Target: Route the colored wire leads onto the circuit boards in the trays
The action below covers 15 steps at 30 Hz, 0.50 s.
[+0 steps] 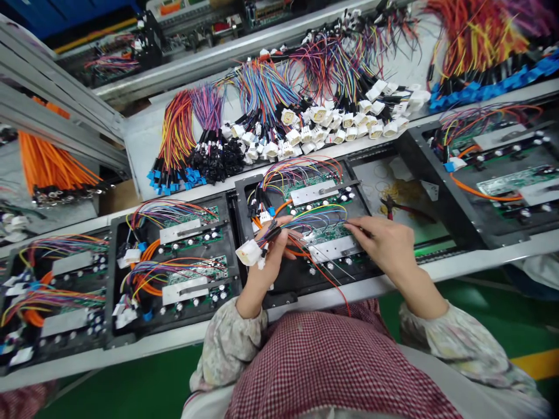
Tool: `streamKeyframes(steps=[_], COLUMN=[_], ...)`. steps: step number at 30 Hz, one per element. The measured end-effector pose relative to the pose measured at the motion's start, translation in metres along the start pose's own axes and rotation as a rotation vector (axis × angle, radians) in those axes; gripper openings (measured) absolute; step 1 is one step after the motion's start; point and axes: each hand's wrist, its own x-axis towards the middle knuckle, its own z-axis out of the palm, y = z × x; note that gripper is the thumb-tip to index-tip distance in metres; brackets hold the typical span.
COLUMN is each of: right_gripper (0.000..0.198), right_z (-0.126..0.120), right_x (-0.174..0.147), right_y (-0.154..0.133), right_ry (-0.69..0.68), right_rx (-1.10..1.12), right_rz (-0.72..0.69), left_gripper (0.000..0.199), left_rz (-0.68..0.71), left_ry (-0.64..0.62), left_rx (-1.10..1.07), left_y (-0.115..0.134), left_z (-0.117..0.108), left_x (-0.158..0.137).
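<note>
Fingers [282, 247] of the left hand [266, 267] are closed around a wire harness [301, 219], gripping it at its black sleeving. White connector [248, 253] projects from this grip toward the person's left. Harness wires arc from the left hand toward the right hand [388, 237], above the lower circuit board [336, 231]. Right-hand fingertips are pinched narrow on the harness at the far wire ends; exactly which wire is held is too small to tell. Beneath both hands is a black tray [286, 286], in which the lower board lies nearer the person than an upper board with its metal plate [314, 192]. One loose orange-red wire [335, 280] trails across the tray's near edge. Red-handled cutters [389, 208] lie just beside the tray, on the person's right. Behind the trays, sorted bundles of wires with white connectors [318, 116] rest on a pale bench [144, 134].
</note>
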Motion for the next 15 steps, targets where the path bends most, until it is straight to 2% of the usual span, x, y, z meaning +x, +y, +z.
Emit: streamKeyframes(steps=[4,5,8,10,13,15], right_gripper=[0.037,0.037,0.031,0.030,0.027,0.027], right_z=[-0.022,-0.028,-0.037,-0.034,-0.020,-0.009], right_x=[-0.011,-0.015,-0.025,-0.025,-0.013,-0.004], right_y=[-0.013,-0.017,-0.027,-0.029,-0.029,-0.028], right_ry=[0.058,0.029,-0.168,-0.190,-0.126,-0.159], right_rx=[0.005,0.019,0.086,0.153,0.240,0.251], right_rz=[-0.023,-0.039,-0.136,-0.120,-0.003,0.012], left_gripper=[0.031,0.029,0.028,0.031,0.034,0.034], left_rz=[0.016,0.014,-0.001,-0.008,-0.030,-0.036], left_ry=[0.004,0.004,0.001,-0.007,-0.008,-0.013], left_rx=[-0.013,-0.017,-0.031,-0.045,-0.040,-0.032], left_y=[-0.002,-0.002,-0.002,-0.002,-0.001,-0.002], left_z=[0.000,0.000,0.001,0.001,0.001,0.001], left_x=[0.000,0.000,0.000,0.000,0.000,0.001])
